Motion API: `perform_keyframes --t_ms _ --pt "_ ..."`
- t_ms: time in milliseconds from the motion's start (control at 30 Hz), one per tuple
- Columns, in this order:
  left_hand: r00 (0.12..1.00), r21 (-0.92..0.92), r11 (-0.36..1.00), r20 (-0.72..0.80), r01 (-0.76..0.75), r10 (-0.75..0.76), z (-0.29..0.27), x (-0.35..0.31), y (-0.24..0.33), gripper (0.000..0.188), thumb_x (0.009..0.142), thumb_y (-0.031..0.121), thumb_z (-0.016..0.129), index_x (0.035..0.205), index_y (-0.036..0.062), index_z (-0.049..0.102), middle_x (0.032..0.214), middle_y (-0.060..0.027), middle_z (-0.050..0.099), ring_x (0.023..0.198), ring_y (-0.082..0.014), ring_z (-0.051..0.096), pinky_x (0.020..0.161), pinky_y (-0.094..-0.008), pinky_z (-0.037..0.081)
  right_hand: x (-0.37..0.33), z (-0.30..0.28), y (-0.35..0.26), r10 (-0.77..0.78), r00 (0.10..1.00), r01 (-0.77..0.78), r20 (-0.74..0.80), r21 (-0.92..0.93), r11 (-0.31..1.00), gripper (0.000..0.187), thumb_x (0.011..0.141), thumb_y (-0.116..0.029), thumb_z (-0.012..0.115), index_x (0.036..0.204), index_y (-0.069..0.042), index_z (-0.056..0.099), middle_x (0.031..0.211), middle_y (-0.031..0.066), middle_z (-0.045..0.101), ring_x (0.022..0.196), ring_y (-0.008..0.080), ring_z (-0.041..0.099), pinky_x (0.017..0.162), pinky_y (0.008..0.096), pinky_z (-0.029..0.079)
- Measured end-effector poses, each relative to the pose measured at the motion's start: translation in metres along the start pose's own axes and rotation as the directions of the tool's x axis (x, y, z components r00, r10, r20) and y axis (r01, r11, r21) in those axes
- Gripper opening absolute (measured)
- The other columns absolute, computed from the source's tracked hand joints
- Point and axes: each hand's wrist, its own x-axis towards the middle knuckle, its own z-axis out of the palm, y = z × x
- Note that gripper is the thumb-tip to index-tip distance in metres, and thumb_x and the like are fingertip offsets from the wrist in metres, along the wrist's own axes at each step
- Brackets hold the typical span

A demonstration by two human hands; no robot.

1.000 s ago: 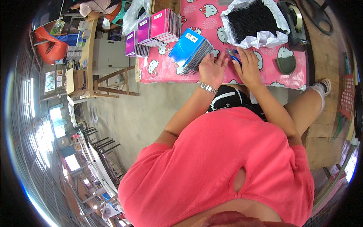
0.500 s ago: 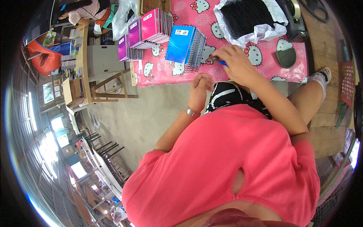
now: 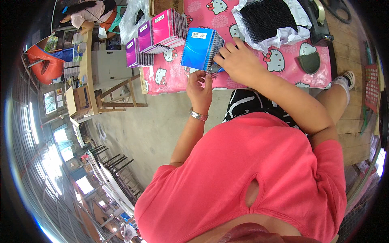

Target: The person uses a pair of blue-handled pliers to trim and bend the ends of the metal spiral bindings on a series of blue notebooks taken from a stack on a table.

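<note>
A stack of blue spiral notebooks (image 3: 197,50) stands near the front edge of the table, its wire coils facing right. My left hand (image 3: 199,90) is at the stack's near corner, thumb and fingers closed on the end of a wire coil (image 3: 210,74). My right hand (image 3: 240,62) comes in from the right, fingers bent around blue-handled pliers (image 3: 217,69). The pliers' dark jaws reach the same coil end, close to my left fingertips. My palm and fingers hide most of the handles.
Pink and purple spiral notebooks (image 3: 164,27) stand in stacks to the left. Black wire coils (image 3: 267,22) lie on white wrapping at the back. A dark green oval pad (image 3: 309,63) and a tape dispenser (image 3: 320,24) sit at right. Another person (image 3: 91,16) is at far left.
My right hand has moved left with the pliers to the notebooks' near corner. My left hand has moved up and left to the coil end there.
</note>
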Motion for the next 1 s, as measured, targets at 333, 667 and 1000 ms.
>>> perform_keyframes --t_ms 333,667,1000 --pt "0.996 -0.104 0.99 0.017 0.093 -0.091 -0.003 0.002 -0.002 0.009 0.087 0.006 0.066 0.093 -0.0005 0.065 0.08 -0.0042 0.065 0.067 -0.0107 0.057 0.062 -0.0243 0.045 0.013 -0.003 -0.005 0.063 0.965 -0.099 0.253 0.132 0.986 0.015 0.084 -0.013 0.055 0.094 -0.007 0.064 0.085 0.0121 0.068 0.084 0.0279 0.066 0.079 0.038 0.049" --pt "0.79 -0.705 0.379 0.445 0.6 -0.422 -0.01 0.008 -0.009 0.016 0.089 0.003 0.06 0.104 0.002 0.055 0.08 -0.0028 0.059 0.062 -0.0071 0.052 0.054 -0.0217 0.041 -0.01 0.022 0.004 0.075 0.995 -0.071 -0.073 0.058 0.996 0.017 0.085 -0.015 0.053 0.098 -0.011 0.063 0.092 0.0069 0.064 0.094 0.0231 0.061 0.09 0.0399 0.043" --pt "0.831 -0.502 0.663 0.367 0.555 -0.418 -0.008 0.008 -0.012 0.015 0.089 0.004 0.064 0.1 0.0027 0.054 0.079 -0.0014 0.057 0.062 -0.0066 0.052 0.055 -0.0214 0.041 0.006 0.005 0.0 0.105 0.923 -0.182 0.369 0.18 0.967 0.015 0.085 -0.015 0.053 0.097 -0.009 0.061 0.098 0.0081 0.064 0.095 0.025 0.063 0.083 0.0384 0.046"
